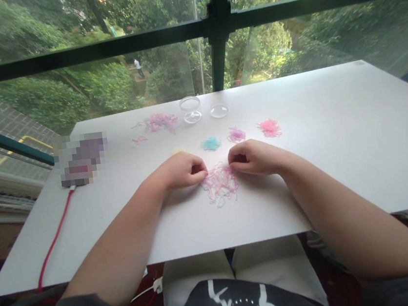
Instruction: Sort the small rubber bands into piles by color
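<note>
A loose pile of thin pink, lilac and pale rubber bands [219,184] lies on the white table between my hands. My left hand [187,169] is closed in a pinch at the pile's upper left edge, on bands there. From the other side my right hand [251,158] pinches bands at the upper right edge. Just beyond my hands are small sorted heaps: teal bands [211,144], purple bands [236,134] and bright pink bands [269,127]. A pale yellow heap [177,151] is partly hidden behind my left hand.
A clear round jar [191,110] stands open at the back, with its clear lid [219,111] to its right. Left of the jar is a larger mixed heap of bands [159,122]. A blurred phone [85,159] with a red cable [57,236] lies at the left, near the window.
</note>
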### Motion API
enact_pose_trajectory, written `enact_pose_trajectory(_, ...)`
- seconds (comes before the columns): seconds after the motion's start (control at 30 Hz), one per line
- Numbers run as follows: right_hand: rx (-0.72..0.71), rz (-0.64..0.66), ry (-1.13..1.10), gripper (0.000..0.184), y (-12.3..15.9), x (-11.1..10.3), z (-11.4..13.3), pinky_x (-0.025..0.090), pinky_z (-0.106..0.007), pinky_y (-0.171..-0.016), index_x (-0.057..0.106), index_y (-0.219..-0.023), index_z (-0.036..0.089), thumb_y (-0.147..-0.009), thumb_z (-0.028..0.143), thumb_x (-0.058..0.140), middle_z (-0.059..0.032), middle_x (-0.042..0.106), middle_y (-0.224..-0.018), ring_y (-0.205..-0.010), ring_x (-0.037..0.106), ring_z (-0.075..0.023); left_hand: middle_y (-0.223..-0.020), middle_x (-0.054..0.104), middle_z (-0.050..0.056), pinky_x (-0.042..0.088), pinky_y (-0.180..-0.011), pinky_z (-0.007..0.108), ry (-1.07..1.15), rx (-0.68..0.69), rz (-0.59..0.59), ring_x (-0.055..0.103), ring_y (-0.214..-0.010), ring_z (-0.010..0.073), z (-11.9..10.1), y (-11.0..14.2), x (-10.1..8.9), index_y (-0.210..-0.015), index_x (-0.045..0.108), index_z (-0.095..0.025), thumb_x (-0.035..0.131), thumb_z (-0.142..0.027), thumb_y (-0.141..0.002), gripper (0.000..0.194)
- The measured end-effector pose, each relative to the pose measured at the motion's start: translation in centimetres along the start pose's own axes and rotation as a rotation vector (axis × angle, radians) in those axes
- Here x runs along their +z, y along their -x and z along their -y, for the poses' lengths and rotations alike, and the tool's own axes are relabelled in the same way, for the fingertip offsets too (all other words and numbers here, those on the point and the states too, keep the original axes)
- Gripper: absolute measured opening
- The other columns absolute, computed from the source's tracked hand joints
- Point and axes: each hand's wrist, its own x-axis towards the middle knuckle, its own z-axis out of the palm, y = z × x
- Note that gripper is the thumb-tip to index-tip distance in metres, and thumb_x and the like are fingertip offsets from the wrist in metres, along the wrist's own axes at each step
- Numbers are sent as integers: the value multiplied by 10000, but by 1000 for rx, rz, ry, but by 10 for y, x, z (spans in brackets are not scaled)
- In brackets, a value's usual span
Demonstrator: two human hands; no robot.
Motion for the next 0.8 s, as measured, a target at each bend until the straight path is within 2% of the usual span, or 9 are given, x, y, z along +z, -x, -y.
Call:
enact_pose_trajectory(0.23,-13,-22,-13,85,0,1,0,325,-219,-551,613,-746,162,-741,177,529,-5,601,-663,-571,468,-95,-653,674,9,377,-530,186,61,9,2,552,-573,97,2,0,0,-768,703,-155,564,-238,-722,168)
enact_pose_trajectory(0.47,7,-95,-1,271,-4,11,4,343,-218,-573,632,-1011,191,-761,177,529,12,598,-671,-574,476,-95,-658,677,12,399,-538,177,165,9,21,572,-583,98,5,0,0,-761,684,-148,572,-241,-730,149)
enact_pose_trajectory(0.67,34,-88,84,125,-9,15,6,339,-226,-571,664,-813,189,-745,213,562,0,625,-684,-597,495,-107,-706,680,25,428,-594,194,292,-11,-21,585,-627,109,11,-3,2,-775,653,-136,563,-267,-754,160)
enact_pose_trajectory(0.8,6,-63,57,109,-7,12,6,339,-221,-566,652,-773,178,-726,181,554,-5,637,-699,-596,499,-103,-685,662,12,399,-567,195,164,-16,-45,557,-606,106,9,-4,5,-784,656,-149,558,-293,-757,177)
